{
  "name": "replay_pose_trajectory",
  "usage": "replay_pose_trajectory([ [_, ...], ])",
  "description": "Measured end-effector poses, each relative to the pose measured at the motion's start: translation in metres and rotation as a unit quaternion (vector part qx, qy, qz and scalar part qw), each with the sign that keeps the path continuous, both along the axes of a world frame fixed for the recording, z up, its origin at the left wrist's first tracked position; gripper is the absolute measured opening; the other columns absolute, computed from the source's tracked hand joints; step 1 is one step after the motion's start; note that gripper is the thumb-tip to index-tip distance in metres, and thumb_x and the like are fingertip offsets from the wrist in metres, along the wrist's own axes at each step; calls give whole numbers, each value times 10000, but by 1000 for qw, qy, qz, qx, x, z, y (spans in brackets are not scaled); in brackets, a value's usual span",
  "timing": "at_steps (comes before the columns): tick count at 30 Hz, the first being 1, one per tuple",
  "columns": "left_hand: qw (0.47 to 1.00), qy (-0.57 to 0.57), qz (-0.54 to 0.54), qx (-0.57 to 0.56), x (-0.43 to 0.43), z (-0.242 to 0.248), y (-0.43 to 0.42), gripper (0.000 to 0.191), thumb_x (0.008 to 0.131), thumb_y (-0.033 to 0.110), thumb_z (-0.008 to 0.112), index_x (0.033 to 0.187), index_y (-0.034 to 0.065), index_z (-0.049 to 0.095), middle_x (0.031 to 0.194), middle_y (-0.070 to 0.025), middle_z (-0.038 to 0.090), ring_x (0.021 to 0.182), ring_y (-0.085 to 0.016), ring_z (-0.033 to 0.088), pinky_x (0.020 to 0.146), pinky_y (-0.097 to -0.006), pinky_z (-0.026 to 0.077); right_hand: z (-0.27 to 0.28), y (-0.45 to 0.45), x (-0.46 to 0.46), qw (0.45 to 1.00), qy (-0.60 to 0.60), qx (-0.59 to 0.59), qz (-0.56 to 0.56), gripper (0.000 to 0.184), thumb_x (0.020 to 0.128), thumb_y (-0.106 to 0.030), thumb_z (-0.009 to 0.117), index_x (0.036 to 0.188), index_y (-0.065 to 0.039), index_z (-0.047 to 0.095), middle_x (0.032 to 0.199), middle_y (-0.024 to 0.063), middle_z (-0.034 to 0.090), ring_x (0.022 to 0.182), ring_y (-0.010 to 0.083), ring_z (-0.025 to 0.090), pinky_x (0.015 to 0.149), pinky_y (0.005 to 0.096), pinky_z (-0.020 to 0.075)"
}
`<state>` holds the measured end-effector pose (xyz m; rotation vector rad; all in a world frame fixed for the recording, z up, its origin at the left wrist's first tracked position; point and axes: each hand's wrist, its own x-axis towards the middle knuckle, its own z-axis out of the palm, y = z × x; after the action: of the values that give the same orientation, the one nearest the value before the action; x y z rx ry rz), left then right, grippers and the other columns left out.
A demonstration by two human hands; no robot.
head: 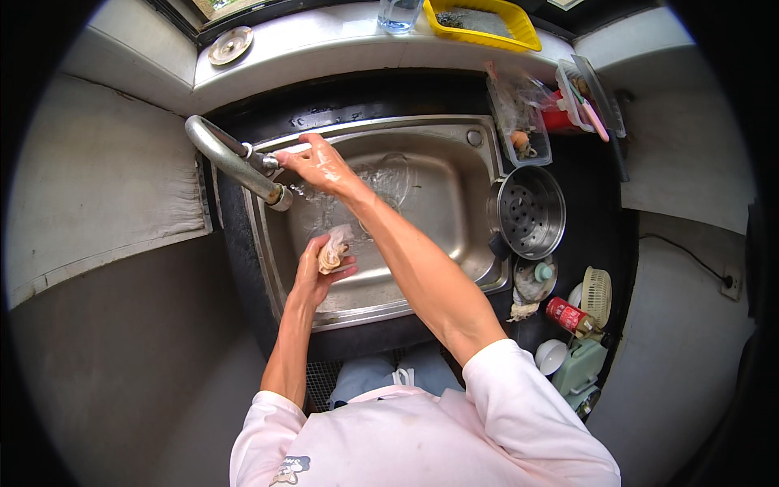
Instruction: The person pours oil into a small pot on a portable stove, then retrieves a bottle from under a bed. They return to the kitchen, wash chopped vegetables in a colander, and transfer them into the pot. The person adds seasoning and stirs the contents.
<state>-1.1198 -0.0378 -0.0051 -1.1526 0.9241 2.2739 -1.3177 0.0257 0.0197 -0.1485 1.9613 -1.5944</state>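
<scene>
My left hand [313, 274] holds a crumpled, wet, whitish cloth [335, 248] low over the left part of a stainless steel sink [426, 225]. My right hand [319, 163], wet and partly sudsy, reaches across to the handle [271, 162] of a curved metal faucet [234, 161] at the sink's left rim. The fingertips are at the handle; how firmly they grip it cannot be told. Water splashes below the spout and spreads over the basin floor. The right forearm hides part of the basin.
Right of the sink stand a perforated steamer pot [529, 212], a clear plastic container [520, 122], a glass lid [534, 280], a red-labelled bottle [569, 315] and a white bowl [551, 357]. On the ledge behind are a yellow tray [487, 39], a water-filled clear container [398, 18] and a small lid [230, 45].
</scene>
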Motion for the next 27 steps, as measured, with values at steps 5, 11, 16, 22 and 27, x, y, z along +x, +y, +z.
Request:
replay_pose_trajectory([
  [5,959,61,76,264,6,0,18,603,1103,481,372,1231,-50,629,1061,-189,710,847,-306,733,766,-459,677,-23,82,54,955,-260,-101,102,798,908,-509,813,1476,3,584,1344,192,703,1183,258,696,1042,375,554],
  [11,910,132,100,381,19,16,32,703,1062,513,545,1397,-104,519,1341,-323,626,796,-243,694,678,-378,693,-27,100,92,869,-372,-321,46,609,1016,-404,747,1456,-6,607,1061,112,797,864,122,759,600,208,588],
  [16,951,87,-44,292,17,37,14,411,1026,322,729,1232,-3,583,993,-128,640,515,-27,460,378,-165,374,-10,92,97,906,-327,-261,63,559,1033,-461,711,1254,53,699,652,59,678,548,86,624,476,222,470],
  [22,975,-2,-200,101,-5,46,25,136,965,112,716,942,89,584,614,15,502,396,-28,353,317,-197,229,-2,78,103,958,-227,-174,14,429,1077,-354,635,977,57,712,555,11,513,462,105,492,472,310,442],
  [27,951,-35,-303,-47,-16,40,34,109,918,99,664,874,83,565,565,38,440,390,-49,359,345,-247,224,-20,74,109,987,-147,-51,-46,388,1060,-261,586,805,12,693,563,106,585,518,192,574,532,394,489],
])
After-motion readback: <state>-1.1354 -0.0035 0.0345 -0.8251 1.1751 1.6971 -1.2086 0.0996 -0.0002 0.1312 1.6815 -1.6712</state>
